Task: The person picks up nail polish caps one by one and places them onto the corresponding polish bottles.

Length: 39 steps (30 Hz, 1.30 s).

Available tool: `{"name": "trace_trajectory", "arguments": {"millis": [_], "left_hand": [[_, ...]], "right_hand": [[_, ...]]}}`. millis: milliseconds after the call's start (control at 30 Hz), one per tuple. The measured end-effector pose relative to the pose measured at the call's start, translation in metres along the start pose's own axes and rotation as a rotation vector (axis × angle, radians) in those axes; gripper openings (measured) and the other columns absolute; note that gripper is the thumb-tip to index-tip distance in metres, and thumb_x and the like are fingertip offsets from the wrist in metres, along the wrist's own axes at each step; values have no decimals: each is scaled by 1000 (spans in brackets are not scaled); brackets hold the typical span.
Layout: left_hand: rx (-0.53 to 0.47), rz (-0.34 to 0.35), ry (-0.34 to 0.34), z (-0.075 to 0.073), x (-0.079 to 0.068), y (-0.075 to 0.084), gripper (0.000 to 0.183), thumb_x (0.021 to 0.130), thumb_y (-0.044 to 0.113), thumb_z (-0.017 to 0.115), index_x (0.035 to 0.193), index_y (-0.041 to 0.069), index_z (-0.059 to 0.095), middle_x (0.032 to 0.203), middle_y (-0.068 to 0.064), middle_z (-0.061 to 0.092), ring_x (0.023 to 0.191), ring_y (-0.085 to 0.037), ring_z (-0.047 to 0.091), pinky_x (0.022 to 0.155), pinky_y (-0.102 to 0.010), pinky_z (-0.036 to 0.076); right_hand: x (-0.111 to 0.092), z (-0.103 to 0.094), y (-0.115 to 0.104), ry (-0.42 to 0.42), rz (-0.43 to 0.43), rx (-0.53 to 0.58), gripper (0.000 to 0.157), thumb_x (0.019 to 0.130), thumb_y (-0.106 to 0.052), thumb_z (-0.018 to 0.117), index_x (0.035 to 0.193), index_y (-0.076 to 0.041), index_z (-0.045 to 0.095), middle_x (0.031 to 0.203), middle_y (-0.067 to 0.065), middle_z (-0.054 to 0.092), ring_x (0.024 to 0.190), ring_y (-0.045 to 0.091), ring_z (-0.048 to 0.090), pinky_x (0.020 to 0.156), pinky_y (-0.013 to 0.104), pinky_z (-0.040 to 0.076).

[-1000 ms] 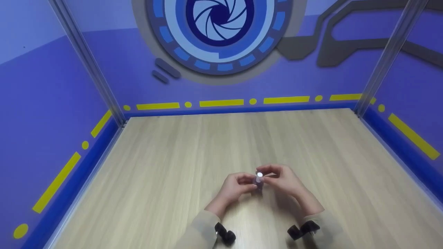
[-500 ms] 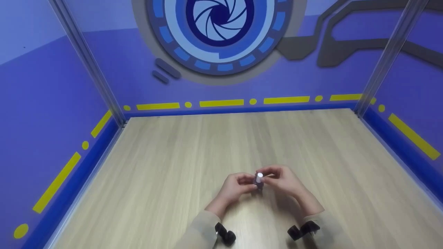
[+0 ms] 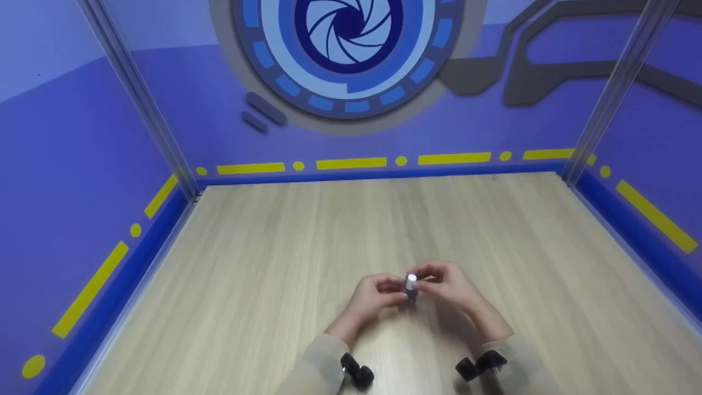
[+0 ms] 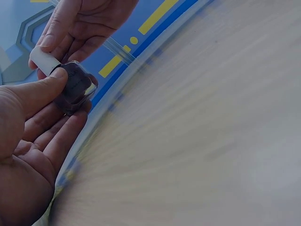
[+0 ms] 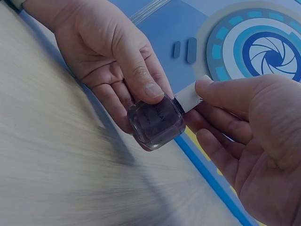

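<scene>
A small glass nail polish bottle (image 5: 157, 123) with dark purple contents and lettering is between both hands. Its white cap (image 5: 189, 98) sits at the neck, with a thin dark band showing between cap and glass. My left hand (image 3: 374, 296) grips the glass body, thumb across the front and fingers behind, as the left wrist view shows. With thumb and fingers, my right hand (image 3: 448, 285) pinches the white cap. In the head view the bottle stands cap up, close over the table.
A light wood-grain table (image 3: 274, 247) spreads around the hands. Blue-purple panels with yellow marks (image 3: 351, 163) enclose it at the back and both sides, joined by metal posts (image 3: 140, 99). Black wrist straps (image 3: 357, 372) sit over beige sleeves (image 3: 315, 365).
Both hands keep their place on the bottle and cap. The cap's top looks slightly lower and tilted a little differently than one second ago.
</scene>
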<state>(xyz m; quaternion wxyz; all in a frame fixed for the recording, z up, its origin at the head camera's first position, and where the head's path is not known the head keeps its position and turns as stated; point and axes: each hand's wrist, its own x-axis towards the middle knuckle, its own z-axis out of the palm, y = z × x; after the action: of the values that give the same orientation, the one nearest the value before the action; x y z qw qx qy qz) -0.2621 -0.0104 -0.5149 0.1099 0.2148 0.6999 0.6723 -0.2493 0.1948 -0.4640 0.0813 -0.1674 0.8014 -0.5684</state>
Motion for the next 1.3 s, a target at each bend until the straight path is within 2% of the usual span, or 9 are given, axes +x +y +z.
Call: {"name": "trace_trajectory", "arguments": {"millis": [167, 367, 633, 933, 1033, 1300], "left_hand": [[-6, -5, 8, 0, 2, -5, 25, 79, 0, 71, 104, 1, 67, 103, -12, 70, 97, -24, 67, 78, -29, 56], [11, -4, 7, 1, -1, 1, 25, 79, 1, 71, 104, 1, 67, 103, -12, 70, 96, -25, 67, 76, -29, 57], [19, -10, 9, 1, 0, 1, 26, 79, 2, 71, 104, 1, 67, 103, -10, 70, 96, -22, 67, 78, -29, 56], [4, -16, 21, 2, -1, 2, 24, 78, 1, 71, 102, 0, 67, 102, -12, 71, 95, -24, 67, 76, -29, 56], [-5, -15, 17, 2, 0, 0, 24, 79, 0, 71, 102, -1, 67, 102, -13, 71, 95, -24, 67, 76, -29, 56], [17, -37, 30, 1, 10, -26, 26, 78, 4, 73, 103, 3, 68, 103, -9, 71, 96, -20, 67, 77, -28, 56]], "right_hand": [[1, 1, 0, 6, -4, -8, 19, 84, -7, 68, 101, 0, 66, 100, 14, 68, 99, 38, 63, 81, 24, 54], [2, 0, 1, 13, -8, -19, 17, 84, -9, 69, 98, 0, 66, 97, 12, 68, 100, 36, 62, 81, 26, 54], [1, -2, 3, 1, 4, 5, 31, 84, -9, 69, 113, 0, 63, 108, 13, 67, 102, 40, 61, 85, 27, 53], [1, -2, 3, -14, -38, 28, 28, 85, -3, 65, 112, 2, 63, 110, 16, 66, 105, 42, 59, 86, 23, 52], [1, -2, 3, -15, -36, 28, 27, 85, -2, 65, 111, 2, 63, 109, 16, 66, 105, 42, 59, 85, 23, 52], [0, -1, 1, -9, 2, 6, 26, 86, -4, 65, 111, 2, 64, 106, 14, 67, 101, 39, 62, 84, 22, 53]]}}
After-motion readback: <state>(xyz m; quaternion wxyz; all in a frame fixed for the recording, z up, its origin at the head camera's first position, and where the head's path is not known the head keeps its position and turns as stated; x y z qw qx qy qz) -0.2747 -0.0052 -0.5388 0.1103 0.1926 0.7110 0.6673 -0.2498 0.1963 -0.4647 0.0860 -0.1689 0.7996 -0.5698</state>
